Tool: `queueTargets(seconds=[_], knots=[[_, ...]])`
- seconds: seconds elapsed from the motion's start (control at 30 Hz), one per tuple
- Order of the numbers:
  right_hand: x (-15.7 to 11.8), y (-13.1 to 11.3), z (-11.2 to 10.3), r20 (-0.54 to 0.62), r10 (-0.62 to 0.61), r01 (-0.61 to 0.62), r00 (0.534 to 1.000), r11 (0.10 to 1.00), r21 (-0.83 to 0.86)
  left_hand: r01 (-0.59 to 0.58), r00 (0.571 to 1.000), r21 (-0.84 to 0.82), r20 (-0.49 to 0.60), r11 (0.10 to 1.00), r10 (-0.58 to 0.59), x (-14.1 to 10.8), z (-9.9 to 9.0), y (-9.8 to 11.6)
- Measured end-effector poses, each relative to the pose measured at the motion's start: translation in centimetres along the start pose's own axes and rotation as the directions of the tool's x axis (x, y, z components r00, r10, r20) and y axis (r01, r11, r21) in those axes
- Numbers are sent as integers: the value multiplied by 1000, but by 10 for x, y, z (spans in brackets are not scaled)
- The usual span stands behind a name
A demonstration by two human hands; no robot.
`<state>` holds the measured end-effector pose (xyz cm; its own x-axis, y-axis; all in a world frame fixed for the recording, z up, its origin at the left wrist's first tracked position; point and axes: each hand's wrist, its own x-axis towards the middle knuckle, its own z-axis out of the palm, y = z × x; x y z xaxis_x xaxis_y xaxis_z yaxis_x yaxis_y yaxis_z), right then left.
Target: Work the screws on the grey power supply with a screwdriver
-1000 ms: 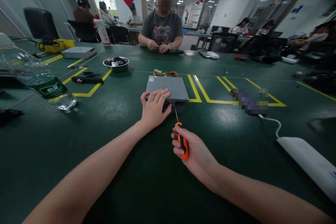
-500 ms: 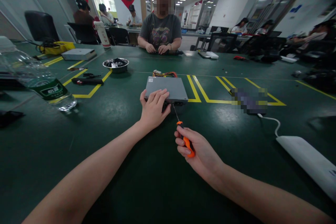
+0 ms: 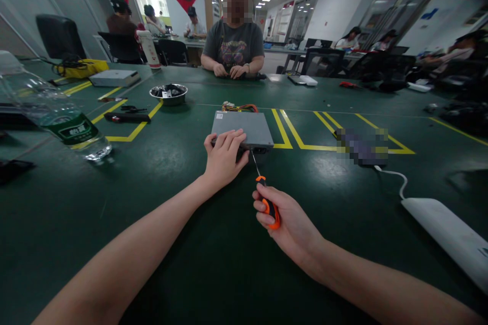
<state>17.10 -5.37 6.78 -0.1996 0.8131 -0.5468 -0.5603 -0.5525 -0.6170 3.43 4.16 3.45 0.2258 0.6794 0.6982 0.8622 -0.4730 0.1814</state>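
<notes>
A grey metal box [image 3: 247,126] with a white label lies flat on the green table, coloured wires [image 3: 240,107] bundled at its far edge. My left hand [image 3: 225,158] grips the box at its near left corner, fingers on the top and thumb at the front face. In my right hand [image 3: 280,209] is an orange and black screwdriver [image 3: 271,212], its handle wrapped by my fingers. The screwdriver's thin shaft points away from me, and its tip meets the near face of the box, close to a dark socket.
At left are a water bottle [image 3: 76,129], a black tool [image 3: 127,117] and a metal bowl [image 3: 168,93] of dark items. At right, a cable joins a blurred device [image 3: 360,147] to a white slab [image 3: 446,233]. A person [image 3: 234,45] sits opposite.
The screwdriver's handle has turned slightly in my right hand, which has shifted a little to the left. My left hand stays on the box.
</notes>
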Motion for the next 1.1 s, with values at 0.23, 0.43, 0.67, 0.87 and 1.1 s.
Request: queueTargets(seconds=[0.23,0.43,0.67,0.87,1.1], knots=[[-1,-2,1,-2,79,-79,997,997,16,1,1000,6,-3,1000,-1,0,-1,2],[1,-1,0,0,7,-7,1000,1000,1,-39,999,57,1,998,39,3,-4,2],[-1,0,0,3,51,-51,999,999,-14,-18,1000,69,23,997,16,4,-3,2],[1,0,0,17,12,-11,1000,1000,-17,-20,999,78,27,997,18,3,-2,2],[-2,-3,2,-14,33,-33,999,999,-14,-15,1000,67,26,998,14,3,-1,2]])
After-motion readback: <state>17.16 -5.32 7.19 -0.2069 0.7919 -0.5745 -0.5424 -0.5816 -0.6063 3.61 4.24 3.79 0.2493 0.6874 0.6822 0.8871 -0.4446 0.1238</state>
